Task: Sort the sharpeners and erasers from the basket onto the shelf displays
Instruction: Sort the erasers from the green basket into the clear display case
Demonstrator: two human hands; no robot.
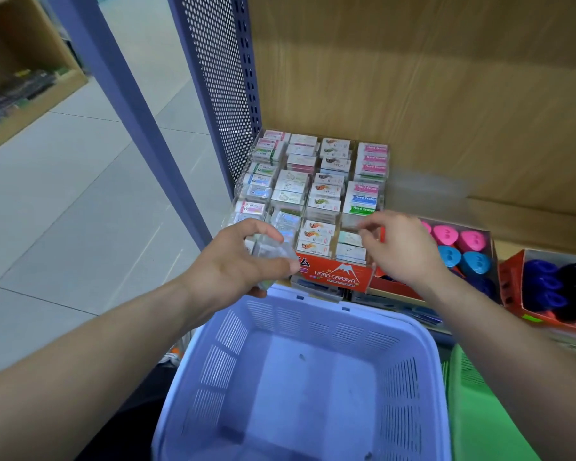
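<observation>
A lilac plastic basket [423,354] sits in front of me; nothing shows inside it. Above it on the shelf stands a clear tiered eraser display [313,191] with a red "Hard Eraser" front, filled with several small boxed erasers. My left hand [243,257] grips a small stack of pale wrapped erasers [273,257] at the display's front left corner. Over the front right compartment, my right hand [399,247] hovers with thumb and fingers curled close together; whether it pinches anything is unclear. To the right lie pink and blue sharpeners [459,251] in a carton.
A red carton of dark blue sharpeners [552,291] sits at the far right. A green basket [479,410] stands beside the lilac one. A perforated purple shelf upright [226,94] rises on the left, with tiled floor beyond it. A wooden back panel closes the shelf.
</observation>
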